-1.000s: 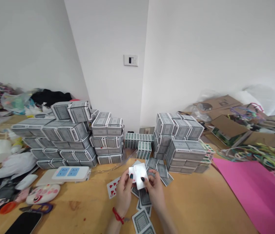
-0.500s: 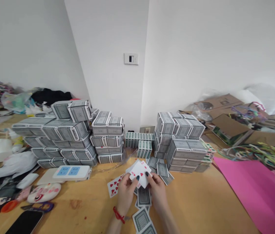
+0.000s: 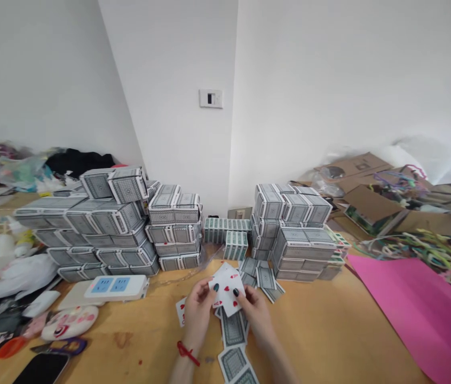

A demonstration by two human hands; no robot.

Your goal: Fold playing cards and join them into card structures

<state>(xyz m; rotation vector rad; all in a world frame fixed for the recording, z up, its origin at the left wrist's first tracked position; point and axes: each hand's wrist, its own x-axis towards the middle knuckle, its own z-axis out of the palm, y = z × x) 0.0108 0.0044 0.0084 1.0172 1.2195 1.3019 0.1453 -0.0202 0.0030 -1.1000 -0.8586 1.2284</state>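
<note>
Both my hands hold a small fan of playing cards (image 3: 227,288) face up, red hearts showing, just above the wooden table (image 3: 321,336). My left hand (image 3: 198,312), with a red string at its wrist, pinches the fan's left edge. My right hand (image 3: 256,313) pinches its right edge. Under the hands, several face-down cards (image 3: 234,346) with grey patterned backs lie loose on the table. One face-up heart card (image 3: 180,311) peeks out left of my left hand.
Stacked grey card boxes stand at the back left (image 3: 105,224) and back right (image 3: 295,234). A white power strip (image 3: 115,287), a phone (image 3: 41,368) and toys lie at the left. A pink sheet (image 3: 417,309) and open cardboard boxes (image 3: 373,208) fill the right.
The cards in my hands have turned from showing blank white to showing red hearts, fanned slightly. My hands shifted a little toward me and left; the view moved slightly.
</note>
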